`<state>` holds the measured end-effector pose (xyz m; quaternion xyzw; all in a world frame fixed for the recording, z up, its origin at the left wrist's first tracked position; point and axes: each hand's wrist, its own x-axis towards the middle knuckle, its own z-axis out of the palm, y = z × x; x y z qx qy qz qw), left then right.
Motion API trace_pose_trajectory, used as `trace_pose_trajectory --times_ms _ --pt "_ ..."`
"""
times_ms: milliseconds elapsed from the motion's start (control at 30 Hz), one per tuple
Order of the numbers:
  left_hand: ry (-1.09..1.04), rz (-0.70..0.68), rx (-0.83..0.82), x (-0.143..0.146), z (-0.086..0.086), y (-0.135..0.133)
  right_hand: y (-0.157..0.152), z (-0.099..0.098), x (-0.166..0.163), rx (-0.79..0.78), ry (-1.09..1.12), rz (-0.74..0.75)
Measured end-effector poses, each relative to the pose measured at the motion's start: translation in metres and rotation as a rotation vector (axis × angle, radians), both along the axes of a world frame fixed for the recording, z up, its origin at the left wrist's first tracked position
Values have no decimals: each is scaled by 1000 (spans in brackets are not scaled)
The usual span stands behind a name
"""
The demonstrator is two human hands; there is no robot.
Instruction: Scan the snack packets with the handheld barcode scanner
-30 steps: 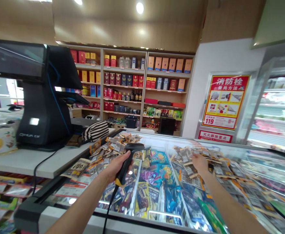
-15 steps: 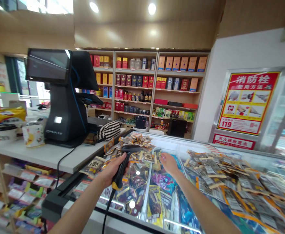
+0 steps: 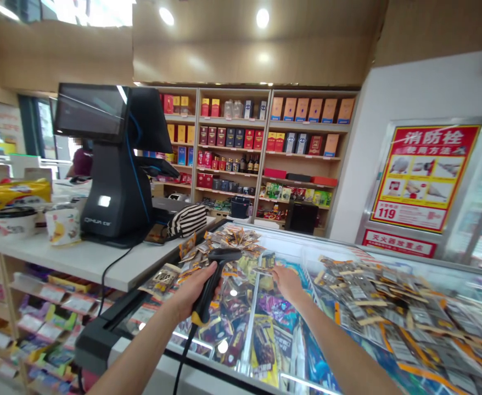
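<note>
Right hand moved off packet pile, fingers pinching packet, left hand gripping scanner, register lettered QIHUA, poster reading 119

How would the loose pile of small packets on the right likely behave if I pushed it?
The pile of packets would probably spread, since they overlap loosely. Each looks light, being small and flat, and might slide on the shiny glass top.

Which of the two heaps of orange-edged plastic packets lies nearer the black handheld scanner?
The smaller, left heap, just behind the scanner in the left hand; the larger heap spreads right of the right forearm.
</note>
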<state>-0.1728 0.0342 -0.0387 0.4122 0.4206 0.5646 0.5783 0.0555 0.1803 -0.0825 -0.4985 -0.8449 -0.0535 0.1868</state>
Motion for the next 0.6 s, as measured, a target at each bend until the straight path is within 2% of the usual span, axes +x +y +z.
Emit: trace_pose_trajectory --times_ms 100,167,333,467,600 --pt "28 -53 17 8 4 -1 -3 8 16 -17 153 -124" --pt "27 -82 21 13 10 -3 -5 10 23 -35 240 -151" --pt "28 -80 -7 28 23 -8 -16 6 24 -84 143 105" --pt "35 -94 -8 34 25 -10 -19 3 17 -123 -10 61" --pt "22 -82 -10 35 24 -11 -15 1 15 -170 43 119"
